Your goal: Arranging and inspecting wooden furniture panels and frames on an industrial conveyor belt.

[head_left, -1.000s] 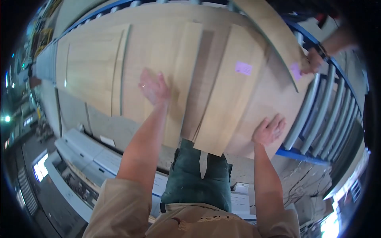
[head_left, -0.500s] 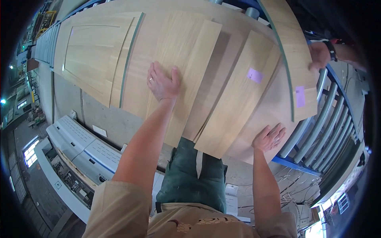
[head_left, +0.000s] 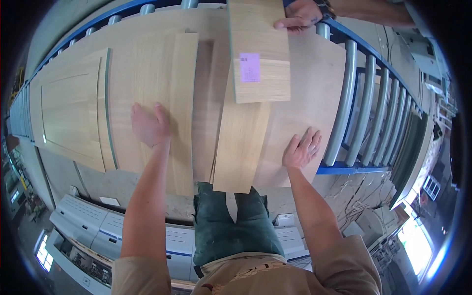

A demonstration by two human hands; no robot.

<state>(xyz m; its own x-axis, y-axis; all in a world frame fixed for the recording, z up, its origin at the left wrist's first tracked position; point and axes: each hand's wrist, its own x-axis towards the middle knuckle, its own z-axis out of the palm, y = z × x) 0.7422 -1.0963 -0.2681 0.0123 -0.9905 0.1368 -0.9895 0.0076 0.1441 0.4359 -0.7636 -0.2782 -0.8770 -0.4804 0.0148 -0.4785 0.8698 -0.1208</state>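
Observation:
My left hand (head_left: 150, 126) lies with fingers spread on a pale wood board (head_left: 182, 103) in a stack left of centre. Flat and open, my right hand (head_left: 301, 151) presses on a large brown sheet (head_left: 309, 83) beneath the boards. Between my hands is another narrow wood board (head_left: 238, 157). A co-worker's hand (head_left: 301, 15) grips a further board (head_left: 260, 39) with a purple label (head_left: 250, 67) near its end. That board overlaps the far part of the narrow one and covers its label. Neither of my hands grips anything.
A panel with a recessed centre (head_left: 71, 108) lies on the sheet's left. Beneath everything runs a blue-framed roller conveyor, its grey rollers (head_left: 349, 103) bare at the right. White machine covers (head_left: 78, 216) stand near me at the lower left.
The co-worker's board has come in from the right over the narrow board. My view has turned, shifting the boards leftward in the picture. Both my hands still rest flat.

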